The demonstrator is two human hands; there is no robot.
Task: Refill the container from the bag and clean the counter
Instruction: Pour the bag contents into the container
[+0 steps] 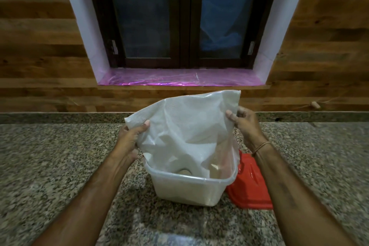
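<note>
I have the white woven plastic bag [185, 131] upended, left hand [129, 141] and right hand [242, 125] each gripping an edge. Its mouth sits below my hands inside the translucent rectangular plastic container [187, 187]. Risk: limp mouth slips past the rim, spilling contents onto the speckled granite counter [60, 155].

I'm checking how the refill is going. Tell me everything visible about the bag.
The bag is white, thin and translucent, with a fine woven-looking texture, creased and slack. It is held over the container, its lower end inside the rim. The left hand grips its left edge, the right hand pinches its right edge higher up. Its contents cannot be seen.
</note>
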